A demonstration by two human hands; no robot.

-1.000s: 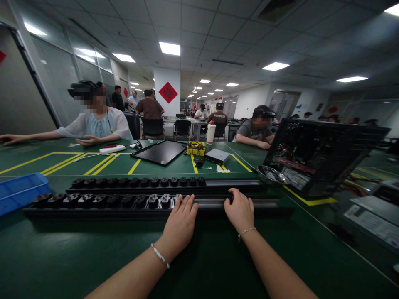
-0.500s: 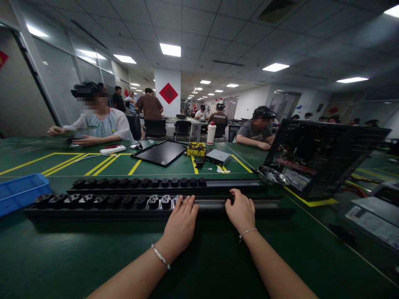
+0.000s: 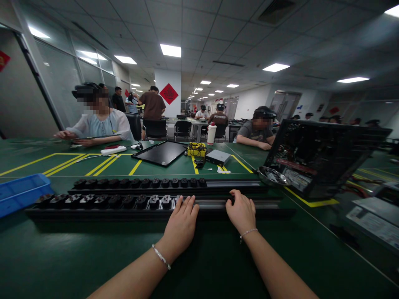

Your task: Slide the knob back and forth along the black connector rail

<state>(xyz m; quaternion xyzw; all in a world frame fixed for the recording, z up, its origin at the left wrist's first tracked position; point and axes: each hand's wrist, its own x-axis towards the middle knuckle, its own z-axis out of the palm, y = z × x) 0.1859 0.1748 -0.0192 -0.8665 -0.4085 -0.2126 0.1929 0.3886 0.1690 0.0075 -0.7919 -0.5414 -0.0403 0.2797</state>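
Note:
Two long black rails lie one behind the other across the green table. In the near rail [image 3: 124,213], a row of black socket modules [image 3: 128,201] fills the left part, and the bare grey channel shows to the right. My left hand [image 3: 181,222] rests flat with fingers stretched over the near rail, at the right end of that row, partly covering it. Farther right, my right hand [image 3: 241,211] is closed at the same rail, thumb and forefinger around a small black part [image 3: 231,198], mostly hidden. The far rail [image 3: 233,183] carries a similar row of modules.
A blue bin [image 3: 23,193] stands at the left. To the right are a metal bowl [image 3: 274,176], an opened computer case [image 3: 321,158] and a grey metal box [image 3: 374,220]. Beyond the rails lie a black panel [image 3: 160,153] and a silver drive [image 3: 218,157]. Co-workers sit across the table.
My hands keep almost the same places on the near rail. The co-worker at the left has drawn an outstretched arm inward and now holds a dark flat thing.

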